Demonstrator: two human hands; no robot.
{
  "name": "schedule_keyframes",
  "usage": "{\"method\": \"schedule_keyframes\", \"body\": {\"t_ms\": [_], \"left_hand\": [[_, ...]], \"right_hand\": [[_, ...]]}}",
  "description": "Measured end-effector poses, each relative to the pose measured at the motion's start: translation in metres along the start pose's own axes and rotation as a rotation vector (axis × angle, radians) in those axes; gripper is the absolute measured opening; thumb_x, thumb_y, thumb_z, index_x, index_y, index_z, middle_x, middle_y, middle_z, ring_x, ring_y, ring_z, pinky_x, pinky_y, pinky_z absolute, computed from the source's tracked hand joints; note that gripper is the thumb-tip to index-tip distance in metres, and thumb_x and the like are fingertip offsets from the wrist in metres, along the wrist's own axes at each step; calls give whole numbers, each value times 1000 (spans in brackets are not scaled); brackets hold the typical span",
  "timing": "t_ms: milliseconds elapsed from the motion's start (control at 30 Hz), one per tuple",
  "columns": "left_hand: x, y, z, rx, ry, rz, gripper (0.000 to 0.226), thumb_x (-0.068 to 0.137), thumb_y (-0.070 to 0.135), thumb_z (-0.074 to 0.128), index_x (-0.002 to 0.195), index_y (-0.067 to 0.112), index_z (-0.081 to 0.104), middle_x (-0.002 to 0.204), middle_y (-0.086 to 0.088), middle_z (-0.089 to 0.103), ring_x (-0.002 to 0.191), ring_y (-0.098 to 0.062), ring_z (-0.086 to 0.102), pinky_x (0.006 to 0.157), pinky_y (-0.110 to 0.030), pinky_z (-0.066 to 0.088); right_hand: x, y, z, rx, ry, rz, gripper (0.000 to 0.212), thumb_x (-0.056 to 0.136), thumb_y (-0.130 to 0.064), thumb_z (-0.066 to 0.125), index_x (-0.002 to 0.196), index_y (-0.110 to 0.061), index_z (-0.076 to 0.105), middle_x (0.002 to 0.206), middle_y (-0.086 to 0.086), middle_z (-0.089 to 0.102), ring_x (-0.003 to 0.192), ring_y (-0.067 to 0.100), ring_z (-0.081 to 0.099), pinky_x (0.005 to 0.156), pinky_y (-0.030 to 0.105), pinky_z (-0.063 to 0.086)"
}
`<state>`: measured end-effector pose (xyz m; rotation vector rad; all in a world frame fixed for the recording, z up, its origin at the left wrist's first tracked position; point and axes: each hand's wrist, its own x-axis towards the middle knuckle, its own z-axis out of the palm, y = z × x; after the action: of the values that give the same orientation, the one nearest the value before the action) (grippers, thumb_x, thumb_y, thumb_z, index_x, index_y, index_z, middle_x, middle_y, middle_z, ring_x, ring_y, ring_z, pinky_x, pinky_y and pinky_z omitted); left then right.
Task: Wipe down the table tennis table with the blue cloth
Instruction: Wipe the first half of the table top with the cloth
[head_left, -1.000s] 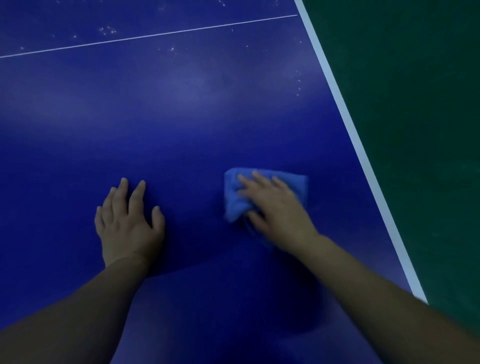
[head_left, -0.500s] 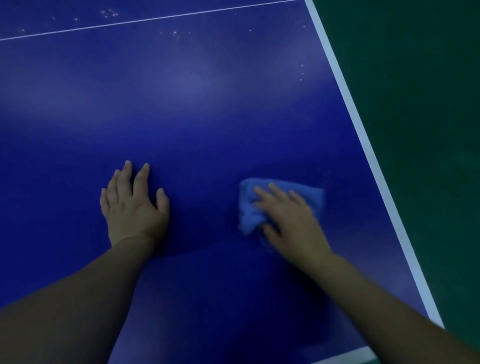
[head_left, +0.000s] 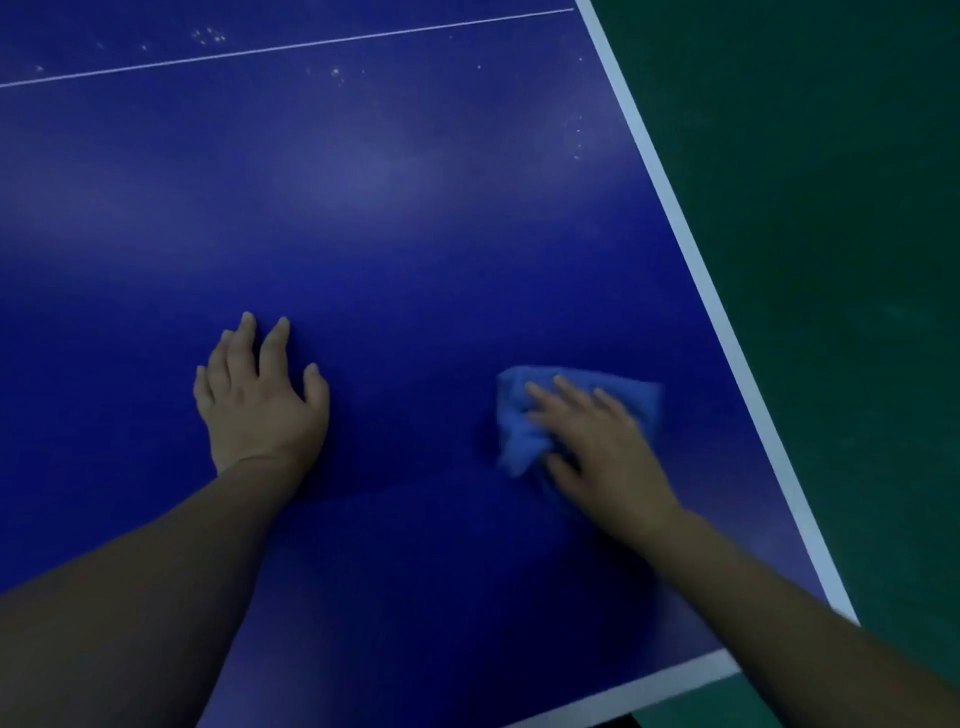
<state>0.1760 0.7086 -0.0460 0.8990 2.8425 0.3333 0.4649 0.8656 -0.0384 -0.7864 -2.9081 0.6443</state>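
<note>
Here, right hand (head_left: 597, 447) presses crumpled soft blue cloth (head_left: 519, 436) flat-fingered; left hand (head_left: 260, 405) splayed.

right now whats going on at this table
A person is wiping a blue table tennis table. The right hand presses a bunched blue cloth flat against the surface, near the white side line. The left hand rests open on the table. Pale specks show farther up, by the thin white line.
</note>
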Motion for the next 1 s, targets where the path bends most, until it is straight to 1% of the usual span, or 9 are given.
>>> {"method": "schedule_keyframes", "body": {"t_ms": [100, 200, 267, 367, 467, 633, 767, 933, 1000], "left_hand": [[-1, -2, 1, 1, 7, 5, 57, 97, 40, 41, 150, 24, 28, 162, -3, 14, 149, -24, 8, 121, -49, 4], [-1, -3, 3, 16, 27, 18, 57, 97, 40, 40, 150, 24, 29, 161, -4, 16, 148, -26, 10, 121, -50, 5], [0, -4, 4, 24, 39, 24, 57, 96, 42, 38, 150, 24, 30, 161, -5, 17, 148, -27, 12, 120, -51, 7], [0, -5, 6, 24, 54, 27, 57, 96, 43, 36, 149, 23, 31, 160, -6, 19, 147, -28, 14, 120, -52, 8], [-1, -4, 6, 36, 43, 38, 58, 96, 44, 33, 150, 22, 29, 161, -7, 18, 147, -29, 14, 120, -52, 7], [-3, 4, -2, 51, -42, -11, 58, 98, 38, 34, 152, 19, 26, 162, -6, 15, 149, -27, 10, 119, -54, 7], [-36, 37, -7, -83, 23, -81, 50, 95, 25, 48, 143, 12, 42, 158, -10, 26, 146, -28, 21, 118, -54, 15], [-83, 99, 14, -174, 74, -265, 50, 95, 20, 49, 144, 11, 40, 159, -9, 24, 146, -26, 21, 120, -47, 15], [-92, 129, 30, -194, 84, -367, 52, 97, 22, 47, 147, 15, 35, 161, -6, 20, 148, -23, 14, 122, -46, 8]], "right_hand": [[23, 45, -22, -10, 149, 314, 52, 88, -16, 56, 139, -15, 48, 146, 5, 47, 140, 24, 35, 113, 46, 26], [60, 34, -19, -1, 264, 492, 49, 94, -22, 52, 141, -17, 44, 153, 0, 37, 144, 21, 25, 117, 41, 16], [61, -5, 2, -26, 194, 364, 49, 92, -23, 53, 140, -16, 46, 153, -1, 36, 144, 22, 26, 116, 41, 16], [6, -65, 33, -33, -14, -52, 45, 89, -27, 53, 133, -20, 52, 152, -3, 38, 143, 20, 29, 114, 39, 19], [-51, -47, 24, -3, -69, -191, 36, 88, -27, 56, 123, -21, 60, 147, -4, 45, 138, 20, 39, 112, 41, 26], [-24, 53, -23, -19, 126, 240, 51, 86, -13, 56, 137, -11, 50, 145, 9, 47, 139, 29, 37, 112, 48, 26], [47, 51, -23, 39, 205, 396, 52, 94, -25, 51, 145, -20, 40, 152, 2, 38, 145, 21, 24, 118, 39, 12], [41, 28, -8, -23, -92, -260, 43, 93, -28, 54, 135, -22, 51, 152, -8, 36, 144, 16, 27, 116, 39, 14], [74, 58, -24, -25, -98, -351, 44, 92, -26, 56, 136, -21, 51, 151, -7, 38, 143, 17, 29, 116, 40, 17]]}}
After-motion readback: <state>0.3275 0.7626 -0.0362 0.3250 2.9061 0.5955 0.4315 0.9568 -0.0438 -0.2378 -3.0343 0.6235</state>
